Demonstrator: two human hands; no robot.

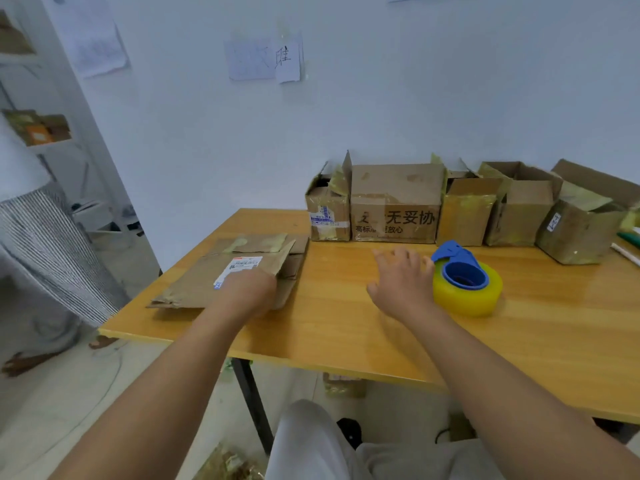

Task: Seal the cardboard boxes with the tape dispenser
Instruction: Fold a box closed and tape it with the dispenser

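**Sealing not yet begun**

A flattened cardboard box (pixel 235 271) at the bench's (pixel 339 327) left edge is pressed under the left hand (pixel 251 289); its finger position cannot be told. The right hand (pixel 403 277), fingers spread and holding nothing, is just beside the tape dispenser (pixel 465 284). Five boxes (pixel 394 202) along the wall are seen with flaps raised, apparently unsealed.

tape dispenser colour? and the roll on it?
Blue tape dispenser, holding a translucent yellow tape roll. Clearest in the head view, just beside the right hand.
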